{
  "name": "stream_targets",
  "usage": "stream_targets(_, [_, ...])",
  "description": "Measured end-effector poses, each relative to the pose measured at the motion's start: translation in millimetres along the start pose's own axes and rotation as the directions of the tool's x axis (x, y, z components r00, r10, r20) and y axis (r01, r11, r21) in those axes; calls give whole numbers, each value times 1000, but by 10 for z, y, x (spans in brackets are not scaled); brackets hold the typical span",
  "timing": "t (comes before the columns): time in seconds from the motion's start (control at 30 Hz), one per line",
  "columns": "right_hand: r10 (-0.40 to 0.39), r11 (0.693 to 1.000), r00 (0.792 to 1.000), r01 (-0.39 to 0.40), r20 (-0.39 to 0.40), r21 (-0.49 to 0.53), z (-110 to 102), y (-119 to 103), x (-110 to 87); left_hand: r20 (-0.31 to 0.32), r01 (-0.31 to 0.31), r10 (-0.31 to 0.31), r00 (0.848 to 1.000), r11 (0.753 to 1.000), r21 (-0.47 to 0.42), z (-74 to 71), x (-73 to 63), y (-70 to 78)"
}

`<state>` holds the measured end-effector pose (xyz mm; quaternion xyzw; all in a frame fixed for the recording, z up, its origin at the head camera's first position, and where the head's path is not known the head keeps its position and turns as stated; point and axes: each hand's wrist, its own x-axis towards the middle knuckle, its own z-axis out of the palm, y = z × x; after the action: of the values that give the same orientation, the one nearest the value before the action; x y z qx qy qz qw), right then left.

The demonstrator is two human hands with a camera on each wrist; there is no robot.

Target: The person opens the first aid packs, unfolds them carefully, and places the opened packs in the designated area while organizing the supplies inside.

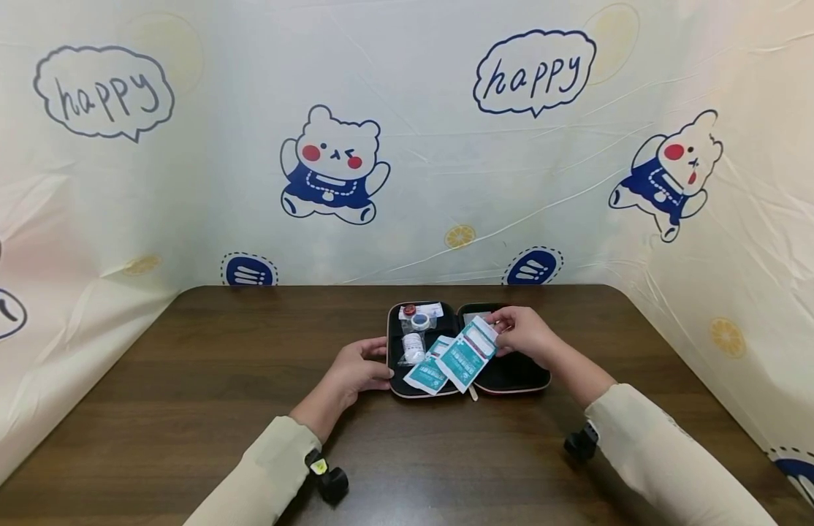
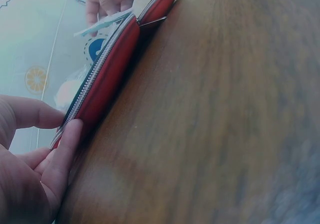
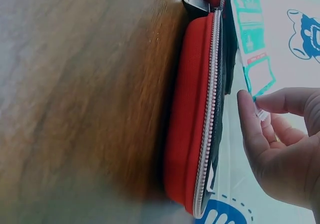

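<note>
Centrally, the zippered case (image 1: 512, 376) lies unfolded on the brown tabletop (image 1: 183, 394), its exterior red and its interior black. The left half contains a white bottle (image 1: 413, 349), a blue-and-white round item (image 1: 420, 321) and a small red-brown item (image 1: 410, 310), with clear plastic around them. A teal-and-white lower packet (image 1: 425, 372) slants across the same half. The upper packet (image 1: 468, 354), similarly coloured, overlaps it and obstructs the view of the junction between the halves. A zipper pull (image 3: 195, 2) projects at the near side. Behind the tabletop hangs a printed cloth (image 1: 420, 44) with bears and "happy" bubbles.

The left hand (image 1: 359, 369) grips the outer edge of the left half, fingers on both sides of the zippered rim. The right hand (image 1: 528, 334) pinches the upper packet at one end, between thumb and finger, and partly covers the right half. Both forearms angle inward from the lower corners, sleeves (image 1: 670, 453) above the wrists.
</note>
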<state>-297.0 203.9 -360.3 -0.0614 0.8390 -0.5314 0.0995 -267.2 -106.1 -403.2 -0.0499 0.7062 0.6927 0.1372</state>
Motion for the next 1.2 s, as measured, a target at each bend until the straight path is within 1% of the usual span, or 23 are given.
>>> stream_targets(0.23, [13, 1000, 1000, -13, -2, 8, -82, 41, -73, -8, 2, -2, 1000, 1000, 2, -8, 13, -16])
stream_targets(0.47, [-19, 994, 1000, 17, 15, 106, -162, 100, -172, -21, 7, -7, 1000, 1000, -5, -7, 18, -27])
stream_targets(0.6, [-5, 987, 1000, 5, 5, 161, -219, 141, -227, -21, 5, -5, 1000, 1000, -3, -7, 13, -31])
stream_targets(0.67, [-3, 985, 1000, 3, 0, 171, -255, 160, -258, -18, 5, -5, 1000, 1000, 0, -9, 8, -30])
stream_targets(0.83, [-17, 985, 999, 23, -38, 171, -368, 209, -337, -13, 0, 0, 1000, 1000, 7, -7, -18, -4])
stream_targets(0.97, [-22, 985, 996, 37, -89, 169, -455, 245, -396, -5, 3, -3, 1000, 1000, 7, 3, -35, 16])
stream_targets(1.2, [7, 985, 988, 20, -155, 173, -591, 314, -472, -1, 11, -11, 1000, 1000, 3, 13, -40, 31])
